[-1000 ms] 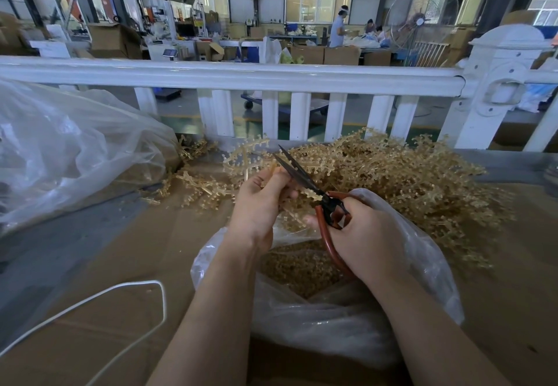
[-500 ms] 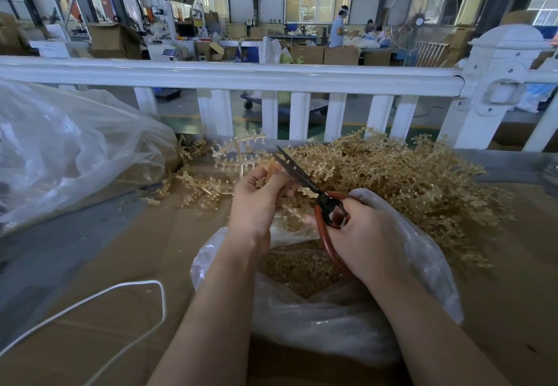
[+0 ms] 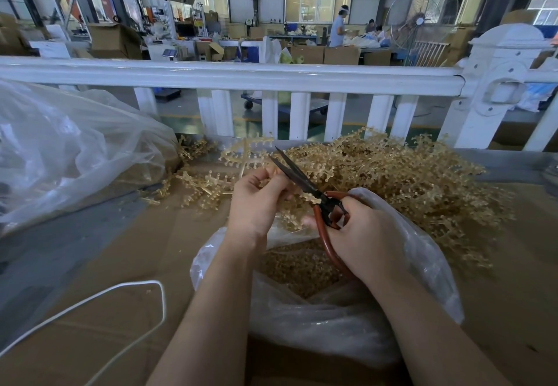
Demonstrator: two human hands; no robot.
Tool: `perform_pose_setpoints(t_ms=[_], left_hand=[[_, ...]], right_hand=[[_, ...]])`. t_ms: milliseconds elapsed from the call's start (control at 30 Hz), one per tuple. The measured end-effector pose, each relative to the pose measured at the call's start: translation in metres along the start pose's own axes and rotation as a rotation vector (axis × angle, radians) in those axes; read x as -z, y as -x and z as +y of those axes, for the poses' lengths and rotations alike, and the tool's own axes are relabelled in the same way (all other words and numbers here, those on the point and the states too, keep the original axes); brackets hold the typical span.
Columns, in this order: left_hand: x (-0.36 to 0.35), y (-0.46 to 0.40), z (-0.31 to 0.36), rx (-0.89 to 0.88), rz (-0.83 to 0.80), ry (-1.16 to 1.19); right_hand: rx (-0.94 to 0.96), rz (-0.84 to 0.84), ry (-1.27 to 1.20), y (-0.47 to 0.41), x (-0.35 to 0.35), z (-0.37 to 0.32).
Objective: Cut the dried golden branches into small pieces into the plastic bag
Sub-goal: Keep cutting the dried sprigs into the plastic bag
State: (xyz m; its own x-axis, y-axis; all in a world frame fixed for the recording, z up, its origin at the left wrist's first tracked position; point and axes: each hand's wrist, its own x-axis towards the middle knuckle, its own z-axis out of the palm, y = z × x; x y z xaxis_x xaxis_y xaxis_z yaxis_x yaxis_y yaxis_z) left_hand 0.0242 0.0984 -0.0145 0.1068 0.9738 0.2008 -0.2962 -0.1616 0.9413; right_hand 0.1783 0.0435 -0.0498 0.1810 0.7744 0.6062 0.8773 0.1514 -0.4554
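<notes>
Two hands over a plastic bag [image 3: 356, 322] of cut golden pieces [image 3: 297, 268], left hand [image 3: 256, 201] pinching a branch [image 3: 241, 156], right hand [image 3: 362, 234] gripping scissors [image 3: 305, 183].

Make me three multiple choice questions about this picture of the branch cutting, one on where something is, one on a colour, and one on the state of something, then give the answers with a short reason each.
1. Where does the open plastic bag lie?
A. directly under the two hands
B. hung on the white fence
C. on the floor beyond the fence

2. What colour are the handles of the scissors?
A. blue
B. reddish brown
C. yellow

3. How do the scissor blades stand?
A. shut tight
B. parted
C. hidden inside the bag

Answers:
1 A: the left hand and right hand work above its mouth, with cut pieces inside.
2 B: the loop in the right hand is reddish brown.
3 B: the two dark tips are apart, above the golden branch that the left hand holds.
</notes>
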Motion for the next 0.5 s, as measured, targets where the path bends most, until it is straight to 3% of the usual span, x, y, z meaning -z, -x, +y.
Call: perform_pose_setpoints(t_ms=[500], left_hand=[[0.0029, -0.0020, -0.0053, -0.059, -0.045, -0.019]], right_hand=[[-0.024, -0.020, 0.001, 0.0001, 0.0010, -0.0013]])
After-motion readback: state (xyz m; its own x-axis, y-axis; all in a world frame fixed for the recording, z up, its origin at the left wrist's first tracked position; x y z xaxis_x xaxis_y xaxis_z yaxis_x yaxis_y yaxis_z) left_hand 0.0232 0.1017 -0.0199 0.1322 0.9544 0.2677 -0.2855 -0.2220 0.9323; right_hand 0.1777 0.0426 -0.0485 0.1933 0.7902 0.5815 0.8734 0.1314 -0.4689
